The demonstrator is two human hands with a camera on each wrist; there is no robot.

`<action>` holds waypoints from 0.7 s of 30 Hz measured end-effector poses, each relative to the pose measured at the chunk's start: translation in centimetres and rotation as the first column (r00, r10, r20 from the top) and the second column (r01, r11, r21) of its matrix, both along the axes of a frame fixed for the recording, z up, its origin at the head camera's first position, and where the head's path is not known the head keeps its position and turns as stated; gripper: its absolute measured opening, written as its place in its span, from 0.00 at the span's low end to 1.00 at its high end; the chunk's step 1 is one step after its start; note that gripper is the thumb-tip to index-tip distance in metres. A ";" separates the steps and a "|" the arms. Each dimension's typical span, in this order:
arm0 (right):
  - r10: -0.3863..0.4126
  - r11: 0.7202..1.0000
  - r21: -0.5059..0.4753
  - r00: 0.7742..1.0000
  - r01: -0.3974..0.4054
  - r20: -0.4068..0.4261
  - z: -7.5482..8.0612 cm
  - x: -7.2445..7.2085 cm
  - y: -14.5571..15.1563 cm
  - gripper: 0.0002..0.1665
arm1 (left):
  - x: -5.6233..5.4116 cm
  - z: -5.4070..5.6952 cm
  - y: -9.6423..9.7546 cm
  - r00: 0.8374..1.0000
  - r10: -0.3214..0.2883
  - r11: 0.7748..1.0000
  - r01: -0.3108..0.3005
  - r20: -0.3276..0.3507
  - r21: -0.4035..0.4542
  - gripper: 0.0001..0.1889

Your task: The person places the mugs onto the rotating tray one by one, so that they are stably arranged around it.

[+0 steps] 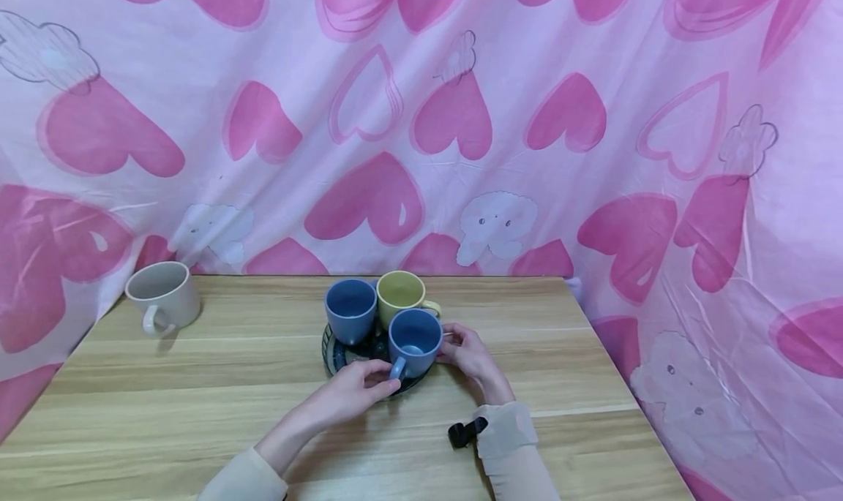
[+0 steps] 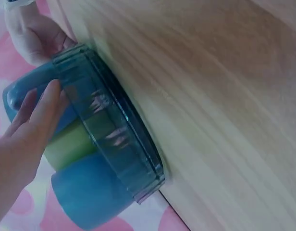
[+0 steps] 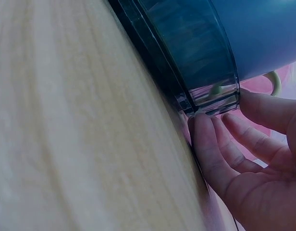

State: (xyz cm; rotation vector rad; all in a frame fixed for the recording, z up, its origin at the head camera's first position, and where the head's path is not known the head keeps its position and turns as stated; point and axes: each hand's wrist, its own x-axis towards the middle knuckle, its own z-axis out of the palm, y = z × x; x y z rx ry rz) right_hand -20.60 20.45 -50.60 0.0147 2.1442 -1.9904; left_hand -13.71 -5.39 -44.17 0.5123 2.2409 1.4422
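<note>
A dark glass tray (image 1: 327,346) on the wooden table holds two blue mugs and a yellow-green mug (image 1: 403,290). My left hand (image 1: 356,388) is at the front blue mug (image 1: 415,333), thumb and fingers about its handle (image 1: 398,369). In the left wrist view, fingertips (image 2: 53,86) of that hand come right up to the tray's wall (image 2: 104,110). My right hand (image 1: 469,355) grips the tray's right edge. Its thumb is at the upper rim and a finger at the bottom edge in the right wrist view. The other blue mug (image 1: 351,312) stands back left.
A pale grey mug (image 1: 163,296) stands apart at the table's back left corner. A black strap-like piece (image 1: 466,433) sits by the right sleeve cuff. Pink heart-patterned cloth (image 1: 454,113) hangs behind and along the sides of the table (image 1: 217,398).
</note>
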 end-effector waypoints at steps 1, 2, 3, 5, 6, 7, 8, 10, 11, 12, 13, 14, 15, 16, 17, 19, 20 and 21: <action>-0.002 1.000 0.001 1.000 0.002 0.004 0.0 0.0 0.0 0.16 | 0.0 0.1 -0.2 1.000 -0.008 1.000 0.008 0.000 -0.006 0.20; -0.002 1.000 0.001 1.000 0.002 0.005 0.0 0.0 0.0 0.16 | 0.1 0.2 -0.4 1.000 -0.016 1.000 0.016 -0.002 -0.002 0.20; -0.004 1.000 0.000 1.000 0.004 0.005 0.0 -0.1 0.0 0.16 | 0.1 0.3 -0.6 1.000 -0.025 1.000 0.025 -0.004 0.000 0.20; 0.001 1.000 0.001 1.000 -0.001 -0.002 -0.1 0.0 0.0 0.16 | 0.2 0.4 -1.1 0.999 -0.037 0.999 0.037 -0.003 0.012 0.20; 0.003 1.000 0.003 1.000 -0.003 -0.004 -0.1 0.0 0.0 0.16 | 0.2 0.5 -1.4 0.999 -0.042 0.999 0.042 0.000 0.015 0.20; 0.003 1.000 0.003 1.000 -0.003 -0.003 -0.1 0.0 0.0 0.16 | 0.3 0.6 -1.7 0.999 -0.047 0.999 0.047 0.000 0.021 0.21; 0.006 1.000 0.007 1.000 -0.006 -0.007 -0.1 0.0 0.0 0.16 | 0.3 0.7 -2.0 0.999 -0.048 0.999 0.048 0.001 0.025 0.22; 0.005 1.000 0.004 1.000 -0.005 -0.003 0.0 0.1 0.0 0.16 | 0.4 0.9 -2.6 0.999 -0.048 0.999 0.048 -0.002 0.020 0.23; 0.002 1.000 -0.002 1.000 -0.002 0.004 0.0 0.1 0.0 0.16 | 0.4 1.0 -3.0 0.999 -0.044 0.999 0.044 -0.008 0.019 0.24; 0.005 1.000 0.001 1.000 -0.005 0.003 0.0 0.1 0.0 0.16 | 0.4 1.1 -3.4 0.999 -0.036 0.999 0.036 -0.013 0.012 0.24; 0.003 1.000 -0.003 1.000 -0.003 0.006 0.0 0.1 0.0 0.16 | 0.5 1.1 -3.8 1.000 -0.027 1.000 0.027 -0.016 0.005 0.25; 0.007 1.000 -0.001 1.000 -0.007 0.002 0.0 0.2 0.0 0.16 | 0.5 1.2 -4.2 1.000 -0.016 1.000 0.016 -0.015 0.000 0.25; 0.004 1.000 -0.005 1.000 -0.004 0.006 0.0 0.2 0.0 0.16 | 0.5 1.2 -4.7 1.000 -0.005 1.000 0.005 -0.015 -0.009 0.25; 0.004 1.000 -0.004 1.000 -0.004 0.004 0.0 0.1 0.0 0.16 | 0.4 1.3 -5.2 1.000 0.008 1.000 -0.008 -0.015 -0.019 0.25; 0.002 1.000 -0.001 1.000 -0.002 0.003 -0.1 0.1 0.0 0.16 | 0.4 1.4 -5.7 1.000 0.020 0.999 -0.020 -0.007 -0.026 0.25; -0.004 1.000 -0.006 1.000 0.004 0.001 -0.1 0.1 -0.1 0.16 | 0.3 1.6 -6.7 0.999 0.042 0.998 -0.041 0.013 -0.038 0.26; -0.006 1.000 -0.007 1.000 0.006 -0.003 -0.1 0.1 -0.1 0.16 | 0.2 1.7 -7.1 0.999 0.049 0.998 -0.049 0.016 -0.040 0.26; -0.012 1.000 -0.013 1.000 0.012 0.000 -0.1 0.1 -0.1 0.16 | 0.2 1.9 -7.6 0.998 0.054 0.998 -0.053 0.015 -0.041 0.26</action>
